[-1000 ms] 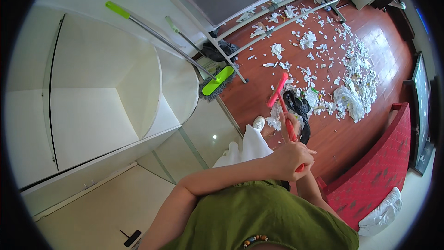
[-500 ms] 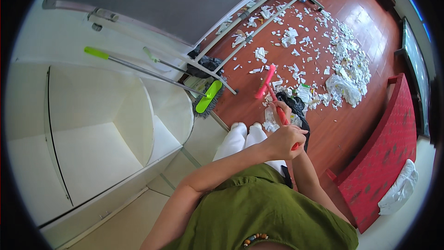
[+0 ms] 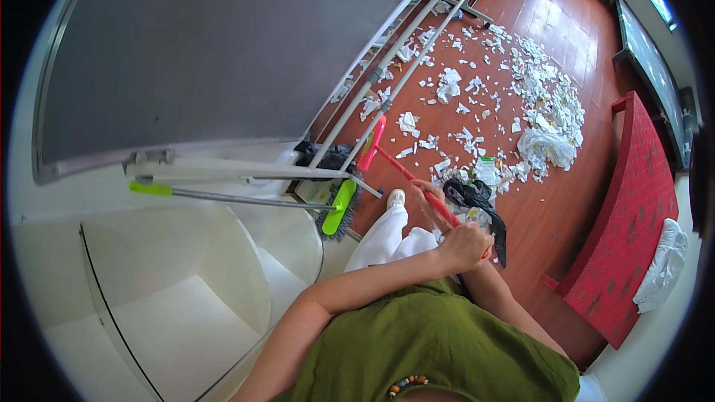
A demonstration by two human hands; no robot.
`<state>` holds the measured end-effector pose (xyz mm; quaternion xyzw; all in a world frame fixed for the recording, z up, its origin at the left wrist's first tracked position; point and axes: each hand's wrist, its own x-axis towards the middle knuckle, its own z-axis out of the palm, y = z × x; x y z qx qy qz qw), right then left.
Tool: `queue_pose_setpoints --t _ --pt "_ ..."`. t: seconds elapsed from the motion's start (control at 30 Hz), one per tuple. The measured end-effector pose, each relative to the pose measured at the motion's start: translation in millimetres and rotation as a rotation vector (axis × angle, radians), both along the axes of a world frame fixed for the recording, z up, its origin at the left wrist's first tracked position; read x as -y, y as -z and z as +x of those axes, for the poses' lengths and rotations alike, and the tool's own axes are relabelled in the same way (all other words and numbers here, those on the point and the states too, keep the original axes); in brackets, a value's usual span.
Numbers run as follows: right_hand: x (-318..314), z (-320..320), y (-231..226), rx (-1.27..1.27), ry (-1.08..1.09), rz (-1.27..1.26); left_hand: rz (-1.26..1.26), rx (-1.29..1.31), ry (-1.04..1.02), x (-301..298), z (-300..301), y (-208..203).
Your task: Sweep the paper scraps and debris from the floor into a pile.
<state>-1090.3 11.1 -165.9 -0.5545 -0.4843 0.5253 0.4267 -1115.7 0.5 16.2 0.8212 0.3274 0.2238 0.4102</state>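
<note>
Red broom [image 3: 445, 211] slants toward left edge of wooden floor [image 3: 532, 231]; bristle contact, can't tell. Left hand [image 3: 467, 246], right hand [image 3: 431, 193]: fingers clamped round handle. Broom head [image 3: 372, 144] beside white stand rail [image 3: 410, 71]; leftward swing could snag it. Paper scraps [image 3: 555, 104] farther right.

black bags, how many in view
2: one black bag right of the red long-handled tool in the picture, another black bag behind white bars; more may be hidden.

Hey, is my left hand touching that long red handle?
Touching. The head view shows the left hand closed around the red handle, which emerges both sides.
</note>
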Motion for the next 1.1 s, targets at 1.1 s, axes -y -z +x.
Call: queue_pose_setpoints --t 1.1 --pt "-136.3 86.0 -47.3 0.283 -0.100 0.019 -0.202 0.292 0.065 -146.5 22.4 -69.7"
